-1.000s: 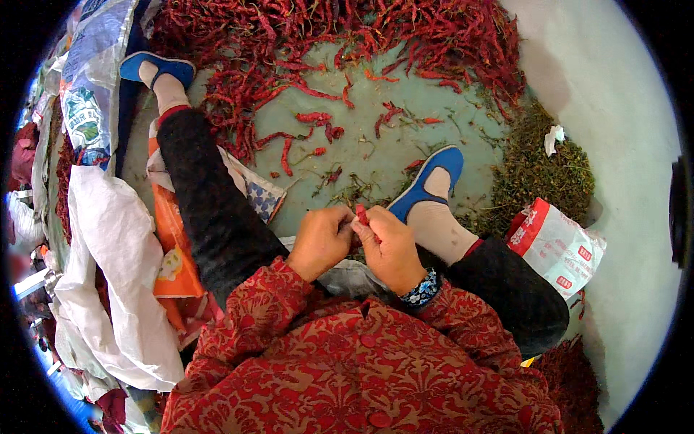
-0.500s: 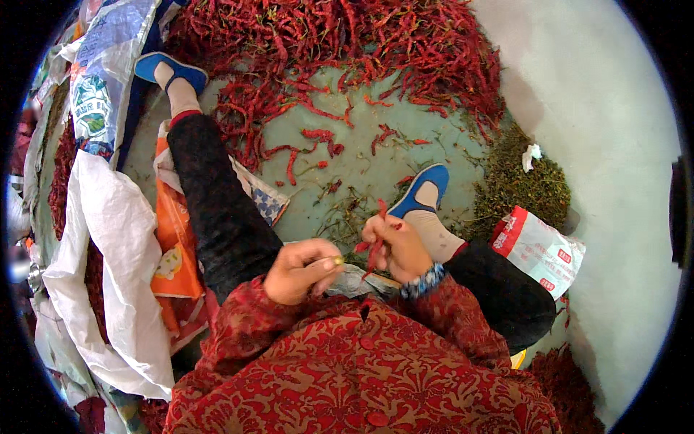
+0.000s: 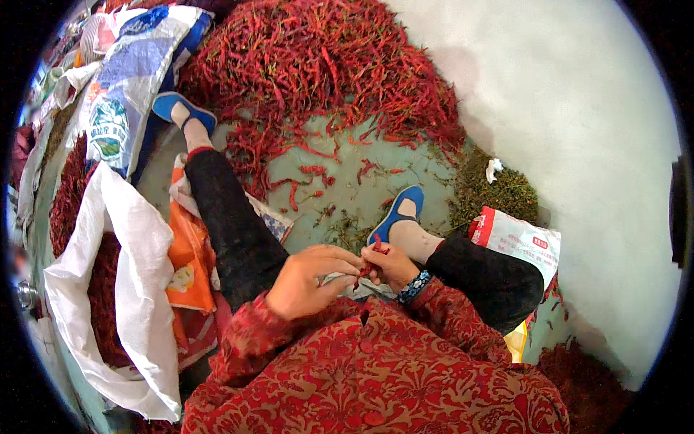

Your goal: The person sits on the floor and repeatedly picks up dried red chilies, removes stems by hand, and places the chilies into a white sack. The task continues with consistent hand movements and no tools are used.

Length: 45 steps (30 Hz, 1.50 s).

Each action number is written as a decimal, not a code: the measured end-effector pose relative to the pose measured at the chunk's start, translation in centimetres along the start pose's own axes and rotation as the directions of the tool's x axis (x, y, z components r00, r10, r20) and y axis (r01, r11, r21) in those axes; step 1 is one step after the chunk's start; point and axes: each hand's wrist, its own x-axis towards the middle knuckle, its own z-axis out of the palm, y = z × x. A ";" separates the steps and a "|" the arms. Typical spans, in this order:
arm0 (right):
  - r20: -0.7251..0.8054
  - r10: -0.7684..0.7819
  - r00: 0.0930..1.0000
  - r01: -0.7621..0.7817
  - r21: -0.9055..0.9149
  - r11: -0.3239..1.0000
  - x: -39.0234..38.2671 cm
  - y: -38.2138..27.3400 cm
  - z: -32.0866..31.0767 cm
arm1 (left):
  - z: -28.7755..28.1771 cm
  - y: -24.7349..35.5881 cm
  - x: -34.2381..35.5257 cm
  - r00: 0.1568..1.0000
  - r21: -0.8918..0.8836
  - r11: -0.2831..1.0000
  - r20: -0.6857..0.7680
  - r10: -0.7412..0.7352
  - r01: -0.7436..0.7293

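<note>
Several red chili peppers (image 3: 379, 249) are pinched in my right hand (image 3: 397, 267), whose fingers are closed around them. From the left, my left hand (image 3: 307, 282) reaches across, its thumb and fingertips closing on the near end of the chilies. The two hands almost meet above my lap; the stem ends are hidden between the fingertips. Beyond them, a few loose chilies (image 3: 315, 171) lie on the grey-green floor with scattered stems (image 3: 345, 230).
A big heap of red chilies (image 3: 311, 65) covers the far floor. Right of my blue shoe sits a pile of green stems (image 3: 499, 192), beside a red-and-white bag (image 3: 517, 239). An open white sack (image 3: 134, 217) holding chilies and an orange bag (image 3: 189, 253) lie left.
My left hand has moved right, from holding a small yellow-green bit apart from the chilies to touching them. My right hand still grips the chilies. The whole view has shifted somewhat.
</note>
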 end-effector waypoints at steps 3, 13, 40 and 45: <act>-0.040 -0.035 0.999 0.033 -0.048 0.998 -1.8 -0.2 0.1 | -3.2 7.8 0.9 0.952 -0.214 0.932 -0.161 0.262 -0.293; 0.076 -0.088 0.993 0.101 -0.185 0.978 -2.4 -0.7 5.3 | -9.4 16.5 -9.5 0.770 -0.417 0.650 -0.280 0.573 -0.635; 0.197 0.102 0.975 -0.010 -0.420 0.907 1.4 1.0 8.6 | -10.5 15.8 -8.3 0.658 -0.255 0.616 -0.429 0.619 -0.745; 0.225 0.128 0.966 -0.038 -0.364 0.931 2.8 1.7 5.2 | -10.6 12.4 -3.8 0.695 -0.270 0.656 -0.451 0.560 -0.704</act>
